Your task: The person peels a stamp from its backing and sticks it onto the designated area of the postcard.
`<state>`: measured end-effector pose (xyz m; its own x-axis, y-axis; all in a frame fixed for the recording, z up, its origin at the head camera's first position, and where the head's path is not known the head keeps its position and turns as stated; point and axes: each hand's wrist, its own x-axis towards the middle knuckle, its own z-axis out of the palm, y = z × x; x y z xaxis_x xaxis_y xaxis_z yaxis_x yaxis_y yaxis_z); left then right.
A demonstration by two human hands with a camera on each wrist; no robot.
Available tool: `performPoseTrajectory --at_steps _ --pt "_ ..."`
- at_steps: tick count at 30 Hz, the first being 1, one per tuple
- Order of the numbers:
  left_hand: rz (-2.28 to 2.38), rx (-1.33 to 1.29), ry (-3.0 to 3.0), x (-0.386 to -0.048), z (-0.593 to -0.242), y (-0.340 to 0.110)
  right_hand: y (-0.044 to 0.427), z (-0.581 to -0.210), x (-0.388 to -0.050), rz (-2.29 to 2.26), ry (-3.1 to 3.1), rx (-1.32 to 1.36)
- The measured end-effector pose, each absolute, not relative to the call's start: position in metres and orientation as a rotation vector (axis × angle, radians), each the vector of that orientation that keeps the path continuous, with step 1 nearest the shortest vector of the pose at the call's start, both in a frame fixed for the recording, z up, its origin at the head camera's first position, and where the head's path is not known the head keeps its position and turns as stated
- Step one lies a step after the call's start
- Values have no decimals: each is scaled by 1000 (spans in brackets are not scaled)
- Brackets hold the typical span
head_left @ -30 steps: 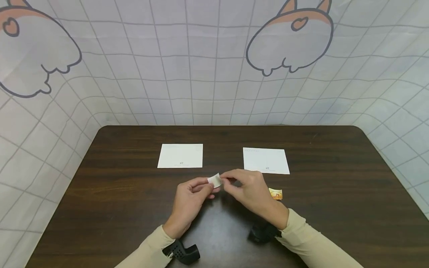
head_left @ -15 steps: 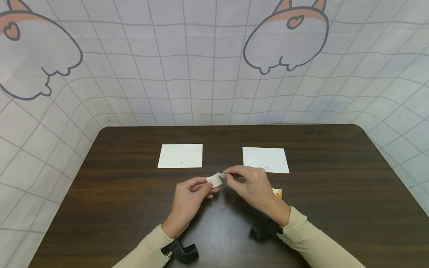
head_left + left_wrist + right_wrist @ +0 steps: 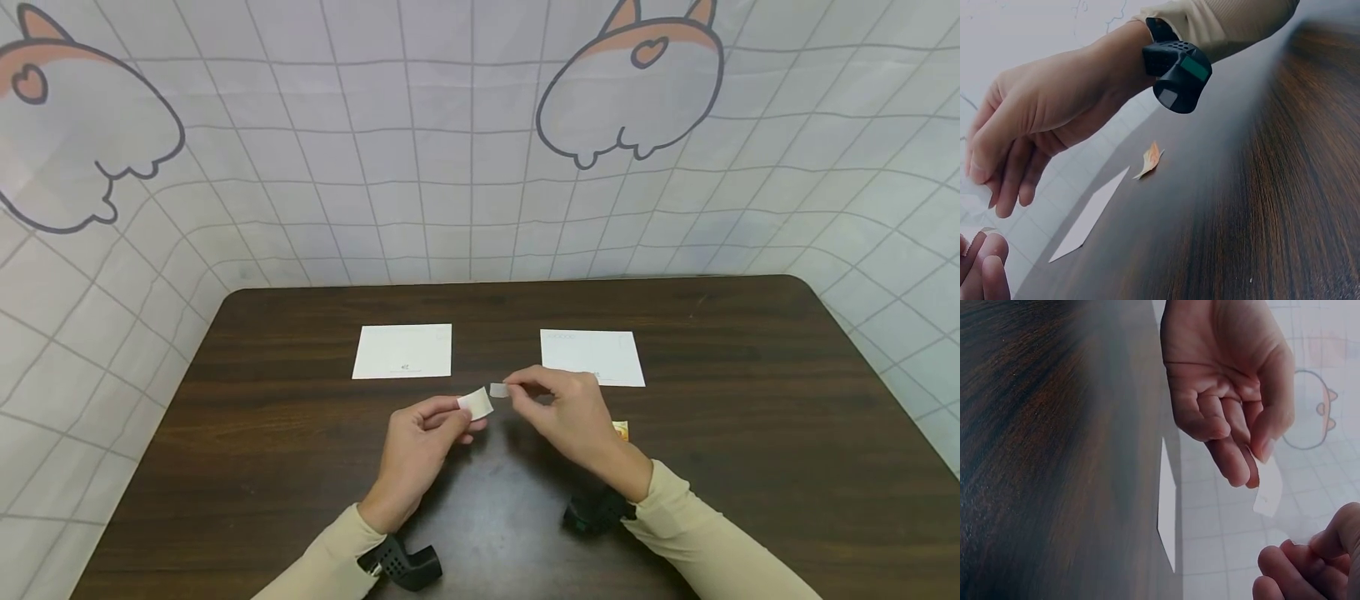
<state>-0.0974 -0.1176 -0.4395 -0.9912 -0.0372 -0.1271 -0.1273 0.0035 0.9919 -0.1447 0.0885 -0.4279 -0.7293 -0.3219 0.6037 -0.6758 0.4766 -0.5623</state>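
Between thumb and fingers, the left hand (image 3: 420, 450) pinches a small off-white piece of paper (image 3: 476, 403), slightly curved. Just to its right, the right hand (image 3: 570, 417) pinches a smaller pale, thin piece (image 3: 498, 390) by its edge. A narrow gap parts the two pieces in the head view. In the right wrist view the left hand (image 3: 1229, 387) holds the curved paper (image 3: 1268, 489) by one end, and the right hand (image 3: 1310, 562) is at the lower right.
Two white cards lie on the dark wooden table (image 3: 262, 417): the left card (image 3: 402, 352) and the right card (image 3: 592, 354), partly behind the right hand. A small yellow-orange paper (image 3: 621, 429) lies beside the right wrist; in the left wrist view this paper (image 3: 1150, 160) looks curled.
The thin pale piece in the right hand has come away from the left hand's paper. The left hand has shifted slightly left, and the right hand has risen a little.
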Motion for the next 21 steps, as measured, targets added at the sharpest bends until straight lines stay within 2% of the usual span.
performPoseTrajectory --at_steps 14,21 --pt "2167 -181 2171 -99 -438 -124 91 -431 -146 1382 -2438 661" --pt "2143 -190 2191 -98 -437 -130 90 -435 -149 1638 -2557 576"
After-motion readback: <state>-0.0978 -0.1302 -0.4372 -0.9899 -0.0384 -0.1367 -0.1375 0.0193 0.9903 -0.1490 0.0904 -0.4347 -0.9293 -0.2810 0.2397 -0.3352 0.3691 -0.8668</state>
